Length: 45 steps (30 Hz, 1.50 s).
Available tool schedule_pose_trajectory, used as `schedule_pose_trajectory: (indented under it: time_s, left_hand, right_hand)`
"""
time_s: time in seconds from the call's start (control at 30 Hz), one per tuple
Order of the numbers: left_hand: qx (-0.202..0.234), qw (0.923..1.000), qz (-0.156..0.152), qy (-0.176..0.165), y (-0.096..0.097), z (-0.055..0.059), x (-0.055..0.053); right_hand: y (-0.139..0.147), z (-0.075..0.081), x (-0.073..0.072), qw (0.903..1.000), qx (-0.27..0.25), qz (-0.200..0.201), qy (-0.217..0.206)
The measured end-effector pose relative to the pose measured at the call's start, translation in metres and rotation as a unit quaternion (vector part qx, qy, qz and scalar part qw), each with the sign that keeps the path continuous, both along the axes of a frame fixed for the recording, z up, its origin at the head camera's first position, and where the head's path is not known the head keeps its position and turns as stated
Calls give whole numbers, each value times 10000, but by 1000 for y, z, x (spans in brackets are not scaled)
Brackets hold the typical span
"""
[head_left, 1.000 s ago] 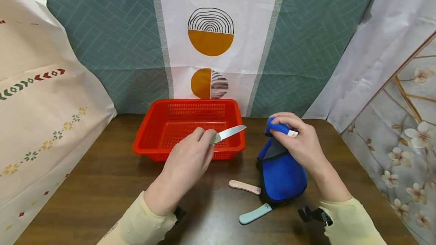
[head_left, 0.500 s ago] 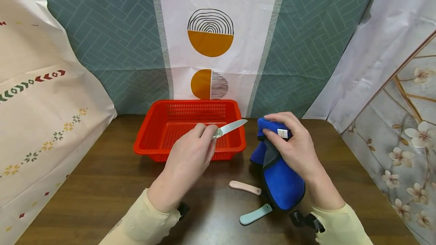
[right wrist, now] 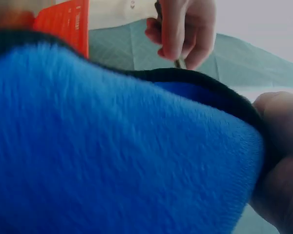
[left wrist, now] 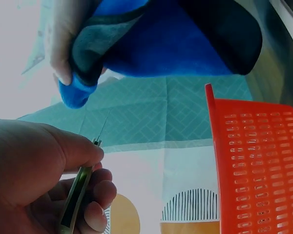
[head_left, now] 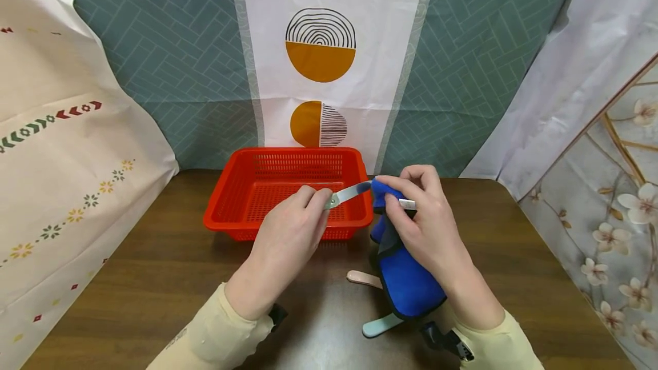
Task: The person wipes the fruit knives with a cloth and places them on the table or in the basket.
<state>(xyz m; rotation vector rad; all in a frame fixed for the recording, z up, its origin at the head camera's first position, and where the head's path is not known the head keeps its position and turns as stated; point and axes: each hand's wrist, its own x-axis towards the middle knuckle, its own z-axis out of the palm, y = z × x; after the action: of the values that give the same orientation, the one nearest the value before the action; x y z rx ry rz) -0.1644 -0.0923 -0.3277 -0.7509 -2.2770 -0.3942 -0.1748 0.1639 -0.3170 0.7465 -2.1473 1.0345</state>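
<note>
My left hand (head_left: 290, 233) grips a folding knife (left wrist: 77, 197) by its pale green handle, blade out and pointing right. In my right hand (head_left: 429, 221) is a blue and grey cloth (head_left: 411, 281) with a dark edging, pinched near a white tag and hanging down. A bunched corner of the cloth meets the blade (head_left: 354, 190) near its tip in the head view; whether they touch I cannot tell. Under the cloth's left edge lie a pink-handled knife (head_left: 364, 278) and a light blue-handled one (head_left: 380, 325), each partly hidden.
A red plastic basket (head_left: 221, 225) stands behind my left hand at the back of the brown wooden table (head_left: 154, 278). Patterned cloth hangings (head_left: 195, 56) enclose the table at the back and on both sides.
My right hand has moved left with the cloth, bringing its bunched corner to the blade tip. The hanging cloth now covers more of the two lying knives. The left hand has barely moved.
</note>
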Motion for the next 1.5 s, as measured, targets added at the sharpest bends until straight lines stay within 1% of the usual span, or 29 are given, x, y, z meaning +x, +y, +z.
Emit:
schedule_pose_trajectory:
  time_s: [0.13,0.27,0.4,0.53,0.7,0.83,1.03,1.13,1.3,1.5]
  left_hand:
    - [-59,10000,11,-51,1,1,1]
    - [-122,9999,31,-33,1,1,2]
    - [-156,9998,-22,115,3,-1,2]
    - [-215,9994,-92,256,5,-3,3]
    - [-359,9988,-94,318,8,-5,4]
    - [-431,9985,-72,329,9,-5,3]
    - [-430,9984,-88,348,9,-3,4]
    - [-424,9986,-95,300,9,-3,5]
    - [-395,9991,-36,156,7,-1,6]
    - [-391,9991,13,139,5,1,5]
  right_hand:
    - [-10,2,6,9995,312,-14,95]
    - [-19,2,8,9995,234,48,194]
    - [-25,-1,6,9990,137,175,393]
    - [-30,-7,2,9973,305,221,637]
    - [-33,-15,-2,9958,528,172,728]
    - [-33,-17,-3,9948,640,81,791]
    - [-30,-14,-3,9946,686,-65,775]
    - [-27,-12,-4,9942,722,-179,774]
    - [-19,-9,-7,9937,753,-438,700]
    - [-11,-7,-10,9937,683,-693,546]
